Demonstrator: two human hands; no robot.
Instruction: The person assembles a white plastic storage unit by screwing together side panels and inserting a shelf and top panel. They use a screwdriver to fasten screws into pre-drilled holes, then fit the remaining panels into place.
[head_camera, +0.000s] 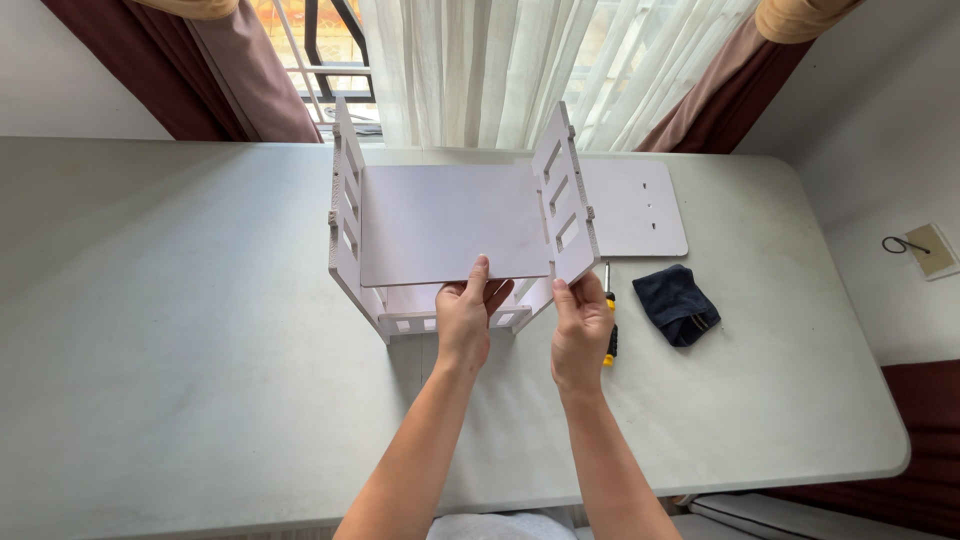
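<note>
white shelf board (450, 222) flat, plain, seated between two slatted side panels (565, 195) of white rack mid-table (200, 330) | left hand (466, 318) pinches board's near edge | right hand (581, 330) clamps right panel's lower corner | screwdriver (609, 320), dark cloth (677, 303) just right
</note>
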